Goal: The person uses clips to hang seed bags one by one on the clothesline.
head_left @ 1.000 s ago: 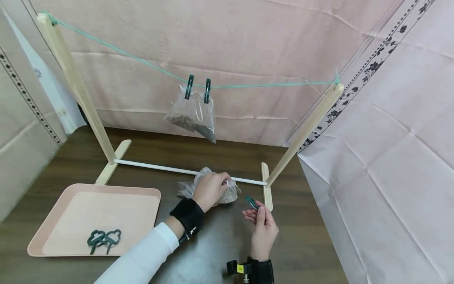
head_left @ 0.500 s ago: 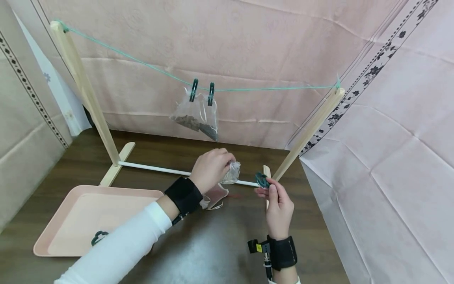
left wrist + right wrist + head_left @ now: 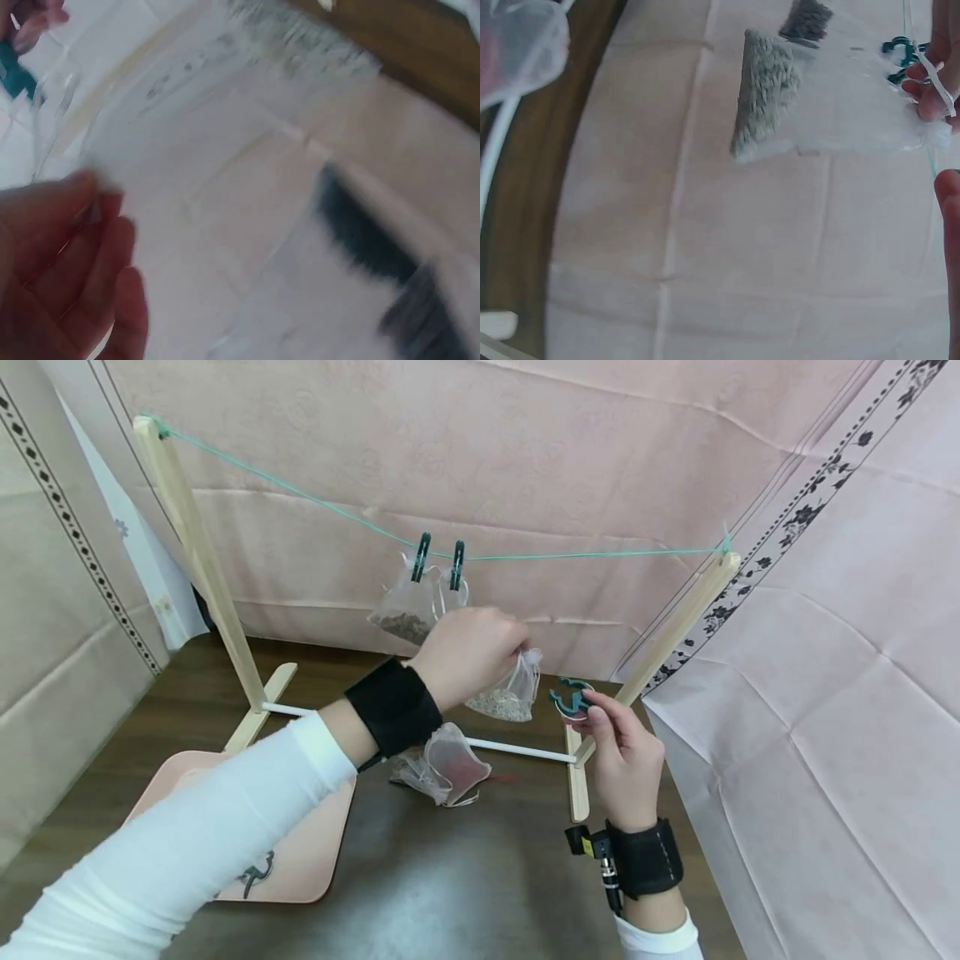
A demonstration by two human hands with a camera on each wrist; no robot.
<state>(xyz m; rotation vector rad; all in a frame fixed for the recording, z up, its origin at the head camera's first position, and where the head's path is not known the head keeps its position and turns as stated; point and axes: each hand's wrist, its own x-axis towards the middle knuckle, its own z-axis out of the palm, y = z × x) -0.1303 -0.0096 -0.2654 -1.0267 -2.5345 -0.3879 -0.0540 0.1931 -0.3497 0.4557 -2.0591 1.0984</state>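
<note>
My left hand (image 3: 476, 652) pinches the gathered top of a sheer drawstring bag (image 3: 512, 695), raised off the table. Pale grains fill its bottom, clearest in the right wrist view, where the same bag (image 3: 769, 97) lies sideways across the picture. To its right, my right hand (image 3: 628, 760) holds a dark green clip (image 3: 573, 697) between thumb and fingers. Two more bags hang from the green line (image 3: 592, 557) by dark green clips (image 3: 421, 557). The left hanging bag (image 3: 405, 622) has brownish filling; my left hand partly covers the other.
The line runs between two wooden posts (image 3: 198, 543), joined low down by a white rod (image 3: 517, 747). More sheer bags (image 3: 450, 768), one pinkish, lie on the table. At left, my sleeve partly covers a pink tray (image 3: 322, 860) with a clip (image 3: 257, 872) on it.
My left hand has picked up the bag from the table pile and raised it toward the line. My right hand has moved up and rightward with the clip. The view has shifted slightly.
</note>
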